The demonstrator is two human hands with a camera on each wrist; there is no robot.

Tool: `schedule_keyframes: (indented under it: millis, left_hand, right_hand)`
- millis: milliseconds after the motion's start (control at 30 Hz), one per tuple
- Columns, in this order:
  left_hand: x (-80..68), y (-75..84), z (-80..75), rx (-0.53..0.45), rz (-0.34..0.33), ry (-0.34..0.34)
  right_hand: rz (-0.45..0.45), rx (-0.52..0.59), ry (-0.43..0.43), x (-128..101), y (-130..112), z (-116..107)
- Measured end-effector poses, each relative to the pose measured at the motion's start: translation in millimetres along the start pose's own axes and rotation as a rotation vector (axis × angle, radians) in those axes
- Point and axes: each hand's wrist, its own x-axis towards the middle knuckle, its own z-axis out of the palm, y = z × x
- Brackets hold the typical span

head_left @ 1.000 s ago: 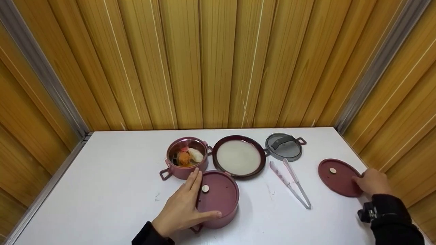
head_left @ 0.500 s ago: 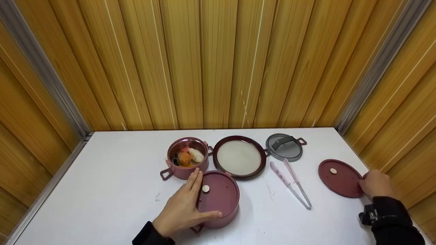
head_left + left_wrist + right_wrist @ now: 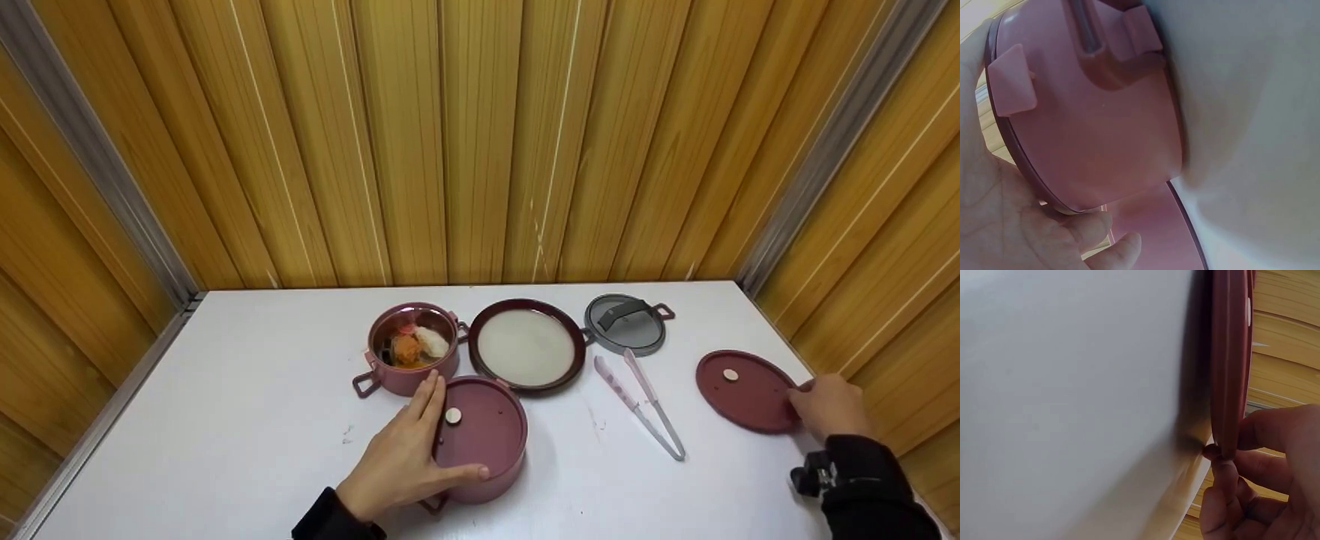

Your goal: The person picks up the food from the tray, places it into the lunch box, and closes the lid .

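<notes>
In the head view my left hand (image 3: 401, 457) rests against the lidded mauve pot (image 3: 487, 487), its fingers along the left rim and its thumb across the lid. The left wrist view shows the pot's side wall (image 3: 1095, 135) and fingertips (image 3: 1120, 253) below its rim. At the table's right side my right hand (image 3: 829, 405) pinches the edge of a dark red pot lid (image 3: 750, 397) with a pale knob. In the right wrist view the lid (image 3: 1231, 365) appears edge-on between thumb and fingers, with a dark shadow between it and the white table.
Behind the lidded pot stands an uncovered mauve pot (image 3: 412, 380) with orange and white pieces inside. Beside it are a dark-rimmed round pan (image 3: 526, 349) and a grey lid (image 3: 634, 334). Tongs (image 3: 645, 409) lie on the table (image 3: 225, 420). Wood-patterned walls (image 3: 480, 150) enclose the back and sides.
My right hand has shifted slightly right along the red lid's edge since one second ago, and the lid has slid slightly left. The left hand and its pot have stayed in place.
</notes>
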Motion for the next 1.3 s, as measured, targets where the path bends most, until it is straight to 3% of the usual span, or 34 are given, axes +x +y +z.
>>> schedule_keyframes:
  millis: [400, 767, 1033, 1300]
  left_hand:
    - [-0.4, 0.3, 0.2, -0.005, 0.005, 0.008]
    - [0.4, 0.3, -0.6, -0.021, -0.005, -0.003]
    - [0.1, 0.6, -4.8, -0.05, -0.004, -0.013]
    - [4.8, 5.1, -16.3, -0.065, 0.016, 0.019]
  right_hand:
    - [-0.072, 0.02, 0.047, -9, -11, -10]
    - [-0.152, -0.021, 0.163, -13, -31, -19]
    - [-0.231, -0.016, 0.272, -20, -57, -23]
    - [-0.336, 0.008, 0.418, -24, -94, -18]
